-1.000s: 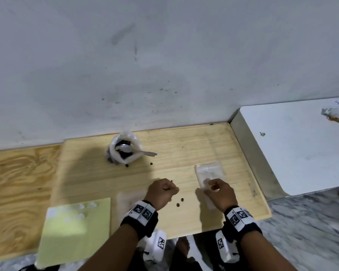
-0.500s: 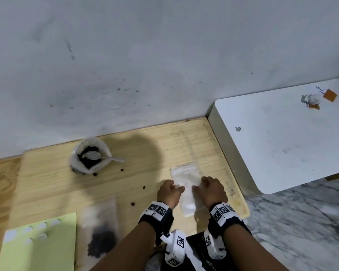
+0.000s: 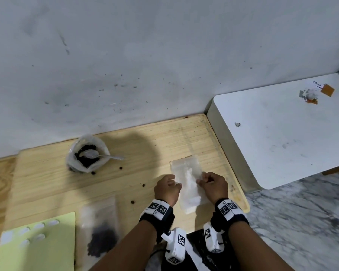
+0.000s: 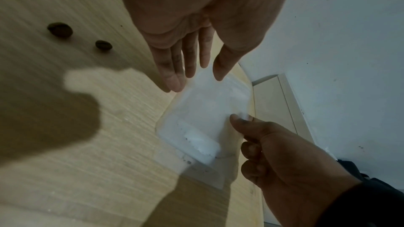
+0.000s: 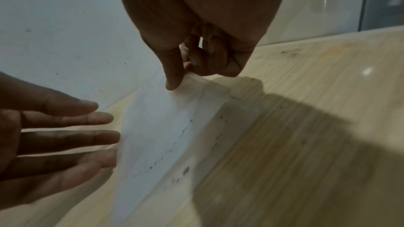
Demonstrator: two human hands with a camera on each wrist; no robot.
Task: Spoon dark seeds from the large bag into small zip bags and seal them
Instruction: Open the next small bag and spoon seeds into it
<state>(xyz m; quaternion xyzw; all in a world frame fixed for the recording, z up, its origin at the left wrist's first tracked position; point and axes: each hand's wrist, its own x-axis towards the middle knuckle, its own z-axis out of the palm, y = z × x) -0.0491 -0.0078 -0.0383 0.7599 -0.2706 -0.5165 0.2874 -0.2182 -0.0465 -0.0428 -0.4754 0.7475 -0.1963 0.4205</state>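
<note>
An empty clear small zip bag lies on the wooden board. My right hand pinches the bag's right edge between thumb and fingers. My left hand is at the bag's left edge with its fingers held straight, their tips at the plastic. The large bag of dark seeds stands open at the board's back left, a metal spoon resting in it. A filled small zip bag lies at the front left.
Loose seeds are scattered over the board between the large bag and my hands. A green sheet with white labels lies at the front left. A white table stands to the right, a grey wall behind.
The view has swung right and down. My left hand moved from mid-board to the empty bag's left edge and its fingers straightened; the right hand keeps its pinch on the bag.
</note>
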